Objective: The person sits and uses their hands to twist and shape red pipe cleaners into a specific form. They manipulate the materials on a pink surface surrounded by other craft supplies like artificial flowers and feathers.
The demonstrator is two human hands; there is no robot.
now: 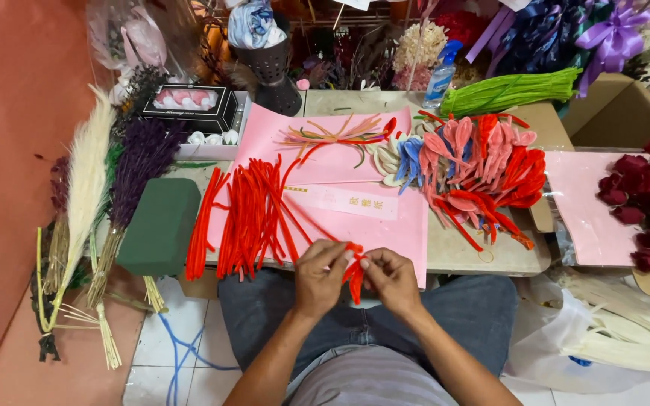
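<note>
Head view: the only view, looking down over the person's lap and a low table [483, 259].
Left hand [320, 277]: fingers closed in a pinch on the upper end of a red pipe cleaner piece [355, 277], just off the table's near edge.
Right hand [391, 280]: fingers likewise closed on the same piece, from its other side.
Red pipe cleaner piece: bent and folded, held between both hands above the lap; its long axis runs roughly up and down, tail hanging toward the knees.
Key relation: the piece sits in the gap between the two hands, each about equally near; the fingertips almost touch across it.
Loose red pipe cleaners [253, 218]: a heap on the pink paper sheet [385, 225], just beyond the left hand, lying mostly front to back.
Finished red and pink shapes [483, 169]: piled toward the table's far right.
Green pipe cleaners [509, 90]: at the far right edge.
Green foam block [159, 225]: at the left edge.
</note>
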